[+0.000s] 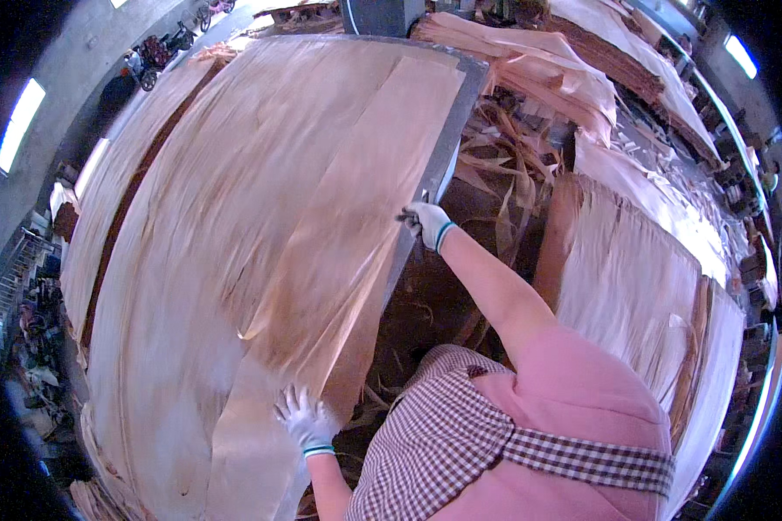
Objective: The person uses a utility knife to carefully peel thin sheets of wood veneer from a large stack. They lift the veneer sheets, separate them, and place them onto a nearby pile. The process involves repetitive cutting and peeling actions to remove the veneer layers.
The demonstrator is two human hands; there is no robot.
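A broad stack of pale wood veneer sheets [208, 200] fills the middle and left. Along its right side lies a narrower, tan veneer strip [308, 286], creased and partly raised, its folds running up toward my right hand. My right hand [426, 223], in a white glove with a teal-edged cuff, is closed at the strip's right edge; its fingertips look dark and partly hidden. Nearer to me, my left hand [308, 422], gloved the same way, lies palm down with fingers spread over the near part of the strip.
A dark grey board edge [462, 108] shows under the stack at the far right corner. Torn veneer scraps [504, 165] litter the gap beside it. More veneer stacks [626, 269] stand at right and far right [530, 61]. A grey machine part [382, 16] rises at the back.
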